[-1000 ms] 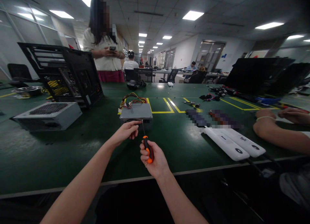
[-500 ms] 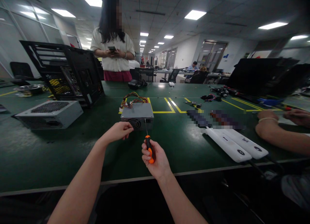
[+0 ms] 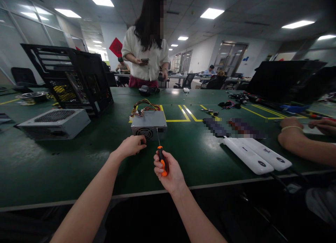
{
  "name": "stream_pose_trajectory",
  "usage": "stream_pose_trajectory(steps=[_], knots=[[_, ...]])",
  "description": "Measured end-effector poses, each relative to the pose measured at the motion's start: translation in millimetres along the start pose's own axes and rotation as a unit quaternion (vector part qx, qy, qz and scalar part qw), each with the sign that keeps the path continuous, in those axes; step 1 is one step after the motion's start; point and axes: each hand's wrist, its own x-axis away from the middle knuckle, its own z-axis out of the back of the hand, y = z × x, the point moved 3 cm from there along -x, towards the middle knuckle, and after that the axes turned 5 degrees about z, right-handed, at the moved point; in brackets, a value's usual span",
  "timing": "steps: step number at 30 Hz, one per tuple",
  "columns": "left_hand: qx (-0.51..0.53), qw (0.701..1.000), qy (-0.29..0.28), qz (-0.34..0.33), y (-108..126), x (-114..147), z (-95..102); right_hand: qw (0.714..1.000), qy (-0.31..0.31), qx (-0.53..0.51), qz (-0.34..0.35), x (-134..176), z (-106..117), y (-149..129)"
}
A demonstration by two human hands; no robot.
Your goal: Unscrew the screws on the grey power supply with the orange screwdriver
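My right hand [image 3: 170,171] is closed round the orange and black handle of a screwdriver [image 3: 162,161]. Its thin shaft points away from me, and the tip appears to meet the face of a grey computer power supply [image 3: 149,119] near the socket. Coloured cables [image 3: 147,105] lie bunched behind that box. My left hand [image 3: 131,145] is just in front of the fan grille, its fingers curled together; whether they pinch anything small is hidden.
A second power supply [image 3: 55,123] and an open black computer case [image 3: 76,78] stand on the left. Two white power banks [image 3: 252,155] lie at right, beside another person's arm [image 3: 301,141]. Across the table [image 3: 105,176] stands a person [image 3: 147,57] with a phone.
My left hand has shifted slightly right and lower, its fingers more bent. The right hand and screwdriver stay nearly still. The person across the table has moved right and lowered one hand.
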Motion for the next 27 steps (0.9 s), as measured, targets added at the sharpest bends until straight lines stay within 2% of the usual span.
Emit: stream_pose_trajectory(steps=[4, 9, 13, 16, 20, 23, 27], knots=[[0.008, 1.0, -0.009, -0.012, -4, -3, -4.4, 1.0, 0.002, -0.001, 0.002, 0, 0, 0], [0.026, 0.998, 0.023, -0.046, 2, -4, -0.1, 1.0, 0.0, -0.004, -0.003, 0, 0, 1], [0.124, 0.986, 0.054, -0.101, 15, -1, 10.0, 1.0, 0.004, -0.001, -0.004, 0, 0, 1], [0.271, 0.953, 0.058, -0.122, 20, 2, 16.1, 1.0, 0.004, 0.004, 0.0, 1, -1, 1], [0.443, 0.889, 0.055, -0.104, 20, 2, 18.2, 1.0, -0.002, 0.018, 0.011, 2, -1, 1], [0.518, 0.849, 0.067, -0.085, 18, 1, 18.0, 0.999, -0.017, 0.037, 0.02, 1, -1, 1], [0.569, 0.817, 0.059, -0.073, 18, 1, 17.6, 0.995, -0.048, 0.077, 0.033, 2, -2, 2]])
